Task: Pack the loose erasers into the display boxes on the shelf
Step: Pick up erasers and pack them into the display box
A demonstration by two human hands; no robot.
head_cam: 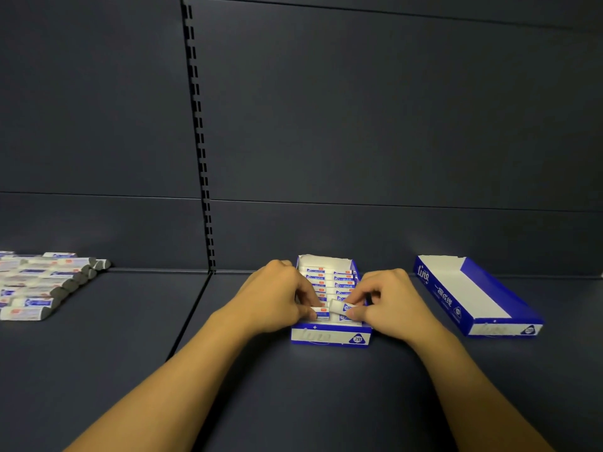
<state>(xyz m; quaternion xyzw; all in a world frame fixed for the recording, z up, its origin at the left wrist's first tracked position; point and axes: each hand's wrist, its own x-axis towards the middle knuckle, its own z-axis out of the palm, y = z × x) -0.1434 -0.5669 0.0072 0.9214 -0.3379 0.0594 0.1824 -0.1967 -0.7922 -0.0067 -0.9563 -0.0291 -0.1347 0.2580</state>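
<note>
A person's two bare hands work over a blue-and-white display box [331,334] marked "2B" at the middle of a dark shelf [293,386]. The left hand [277,298] pinches a sleeved eraser [321,312] between thumb and fingers at the near left end of the box, its grip clenched on that piece. The right hand [390,303] grasps a second eraser [339,306], tilted with one white end raised, at the near right end of the same box. Behind the fingers, two columns of packed erasers [329,280] lie flat in the box, filling it toward its back wall. Well to the right, a second display box [473,295] lies at an angle with its white interior bare. At the far left edge of the shelf, a stack of loose erasers [39,285] sits in staggered rows, grey tips pointing right. A slotted upright [199,135] runs up the dark back panel.
</note>
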